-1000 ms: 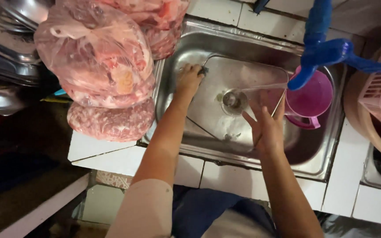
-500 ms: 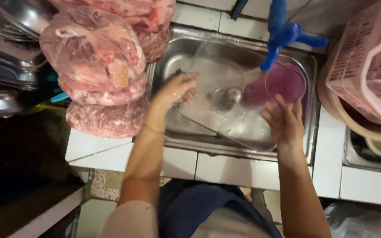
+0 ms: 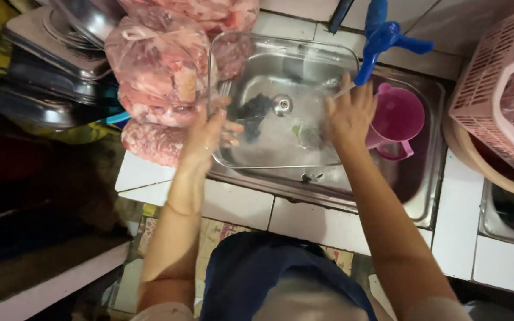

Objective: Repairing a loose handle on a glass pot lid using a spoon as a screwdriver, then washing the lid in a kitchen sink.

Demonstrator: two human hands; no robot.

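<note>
I hold a clear rectangular container (image 3: 281, 77) over the steel sink (image 3: 423, 178), gripping it from both sides. My left hand (image 3: 206, 134) grasps its left rim, fingers curled over the edge. My right hand (image 3: 349, 113) presses against its right side, just below the blue tap (image 3: 382, 35). Through the clear bottom I see the sink drain and some dark scraps. A pink jug (image 3: 397, 119) stands in the sink right beside my right hand.
Clear bags of raw meat (image 3: 162, 65) are piled on the counter at the left, touching the container's corner. Steel pots and lids (image 3: 60, 59) are stacked further left. A pink slatted basket (image 3: 501, 95) holding meat sits at the right, over a beige bowl (image 3: 477, 160).
The clear container has come up off the sink floor and shifted left. Both hands moved from inside the sink to the container's two sides.
</note>
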